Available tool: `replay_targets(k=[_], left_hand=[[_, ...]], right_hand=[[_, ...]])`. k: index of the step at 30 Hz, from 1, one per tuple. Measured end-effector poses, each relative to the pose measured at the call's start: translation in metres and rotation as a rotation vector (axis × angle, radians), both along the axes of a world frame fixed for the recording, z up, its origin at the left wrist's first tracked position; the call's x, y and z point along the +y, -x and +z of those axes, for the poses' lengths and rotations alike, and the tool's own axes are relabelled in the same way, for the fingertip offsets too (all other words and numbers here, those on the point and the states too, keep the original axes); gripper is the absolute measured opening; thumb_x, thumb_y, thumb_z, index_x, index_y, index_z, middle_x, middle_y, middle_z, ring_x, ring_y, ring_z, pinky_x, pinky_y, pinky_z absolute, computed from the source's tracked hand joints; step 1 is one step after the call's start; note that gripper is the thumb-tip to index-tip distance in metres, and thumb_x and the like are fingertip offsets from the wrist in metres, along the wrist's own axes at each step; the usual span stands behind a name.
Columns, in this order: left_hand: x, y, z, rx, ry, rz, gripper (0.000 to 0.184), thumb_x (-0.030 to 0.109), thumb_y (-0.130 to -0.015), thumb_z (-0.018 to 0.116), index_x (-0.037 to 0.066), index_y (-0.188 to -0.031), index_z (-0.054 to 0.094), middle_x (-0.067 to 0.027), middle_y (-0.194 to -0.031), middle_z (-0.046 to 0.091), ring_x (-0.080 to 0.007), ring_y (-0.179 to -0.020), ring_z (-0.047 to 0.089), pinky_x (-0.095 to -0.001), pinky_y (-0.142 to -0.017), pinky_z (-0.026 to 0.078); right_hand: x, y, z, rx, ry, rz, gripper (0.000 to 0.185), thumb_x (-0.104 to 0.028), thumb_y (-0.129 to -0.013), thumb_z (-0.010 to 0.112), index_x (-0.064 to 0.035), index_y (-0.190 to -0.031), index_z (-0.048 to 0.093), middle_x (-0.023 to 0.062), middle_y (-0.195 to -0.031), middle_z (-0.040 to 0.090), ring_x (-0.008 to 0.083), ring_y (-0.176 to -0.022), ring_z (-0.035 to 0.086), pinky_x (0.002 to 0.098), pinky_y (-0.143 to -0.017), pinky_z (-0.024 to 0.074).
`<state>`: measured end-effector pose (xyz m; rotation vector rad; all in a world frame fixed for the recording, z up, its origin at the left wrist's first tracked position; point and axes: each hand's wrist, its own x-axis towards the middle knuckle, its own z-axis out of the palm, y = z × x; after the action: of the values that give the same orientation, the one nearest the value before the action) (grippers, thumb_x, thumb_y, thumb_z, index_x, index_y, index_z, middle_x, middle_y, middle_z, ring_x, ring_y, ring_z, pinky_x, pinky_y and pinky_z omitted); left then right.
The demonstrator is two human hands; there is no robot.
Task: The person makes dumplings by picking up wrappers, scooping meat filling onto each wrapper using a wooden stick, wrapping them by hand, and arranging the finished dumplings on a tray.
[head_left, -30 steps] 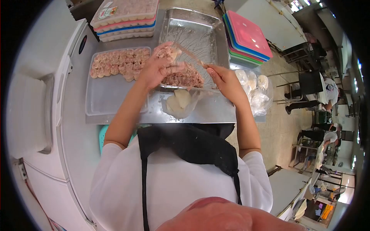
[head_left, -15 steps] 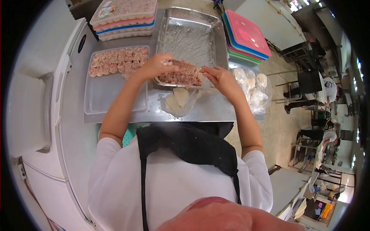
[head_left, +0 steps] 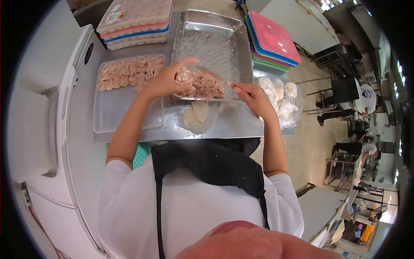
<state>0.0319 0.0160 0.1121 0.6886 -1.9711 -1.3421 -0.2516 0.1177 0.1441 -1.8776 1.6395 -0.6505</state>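
My left hand (head_left: 166,83) curls around a meat-filled dumpling (head_left: 184,77) at the near left corner of the metal pan. My right hand (head_left: 255,98) grips the handle end of a thin flat spreading tool (head_left: 220,77), whose blade slants left over the filling; its exact kind is not clear. Pink minced meat filling (head_left: 207,85) is heaped along the pan's near side. Round pale wrappers (head_left: 196,114) lie on plastic in front of the pan. Left of my left hand, rows of filled dumplings (head_left: 129,72) sit in a clear plastic tray (head_left: 125,114).
Stacked containers of dumplings (head_left: 136,21) stand at the back left. The deep metal pan (head_left: 183,26) fills the middle of the steel table (head_left: 172,129). Coloured lids (head_left: 276,39) are piled at the right, behind bagged wrappers (head_left: 282,99). Other people work at far-off tables.
My left hand has opened somewhat around the dumpling, showing its meat top. The tool has moved slightly right with my right hand, away from the dumpling.
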Motion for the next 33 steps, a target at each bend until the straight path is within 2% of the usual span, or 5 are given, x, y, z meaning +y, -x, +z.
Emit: replay_targets(k=[4, 13, 22, 28, 33], left_hand=[[-0.015, 0.003, 0.002, -0.235, 0.251, -0.203, 0.034, 0.014, -0.072, 0.072, 0.006, -0.103, 0.062, -0.0048, -0.098, 0.064, -0.0168, -0.097, 0.058, -0.0322, -0.084, 0.046], [-0.019, 0.000, -0.008, -0.368, 0.034, -0.060, 0.052, 0.025, -0.068, 0.080, 0.005, -0.111, 0.060, -0.0090, -0.104, 0.064, -0.0177, -0.096, 0.059, -0.0311, -0.086, 0.045], [-0.013, -0.009, -0.005, -0.188, 0.025, -0.034, 0.042, 0.022, -0.072, 0.080, 0.005, -0.104, 0.060, -0.0027, -0.089, 0.063, -0.0103, -0.084, 0.058, -0.0270, -0.076, 0.047], [-0.010, -0.055, -0.004, -0.284, -0.209, 0.232, 0.045, 0.026, -0.070, 0.081, 0.005, -0.105, 0.060, -0.0051, -0.088, 0.065, -0.0134, -0.082, 0.059, -0.0277, -0.074, 0.047], [-0.025, -0.150, -0.069, -0.468, 0.148, 0.639, 0.054, 0.026, -0.072, 0.077, 0.002, -0.116, 0.057, -0.0122, -0.103, 0.063, -0.0221, -0.091, 0.060, -0.0327, -0.081, 0.048]], right_hand=[[0.000, -0.030, -0.016, -0.143, -0.104, 0.149, 0.025, -0.023, -0.090, 0.060, -0.0087, -0.110, 0.066, 0.0165, -0.093, 0.067, 0.0352, -0.083, 0.062, 0.0392, -0.072, 0.0501], [-0.002, -0.032, 0.018, 0.451, 0.313, 0.086, 0.022, -0.025, -0.088, 0.061, -0.0178, -0.108, 0.068, 0.0094, -0.078, 0.062, 0.0315, -0.072, 0.061, 0.0420, -0.063, 0.0484], [-0.011, -0.039, -0.003, 0.065, 0.186, 0.210, 0.025, -0.022, -0.092, 0.058, -0.0085, -0.111, 0.065, 0.0182, -0.086, 0.064, 0.0334, -0.079, 0.061, 0.0385, -0.071, 0.0480], [-0.035, -0.004, -0.058, -0.299, -0.089, 0.057, 0.033, -0.022, -0.093, 0.058, -0.0038, -0.120, 0.061, 0.0058, -0.078, 0.064, 0.0143, -0.066, 0.058, 0.0279, -0.060, 0.0448], [-0.035, 0.007, -0.087, -0.667, -0.296, -0.208, 0.031, -0.023, -0.096, 0.055, -0.0041, -0.119, 0.061, -0.0053, -0.063, 0.046, 0.0011, -0.046, 0.034, 0.0177, -0.041, 0.0231]])
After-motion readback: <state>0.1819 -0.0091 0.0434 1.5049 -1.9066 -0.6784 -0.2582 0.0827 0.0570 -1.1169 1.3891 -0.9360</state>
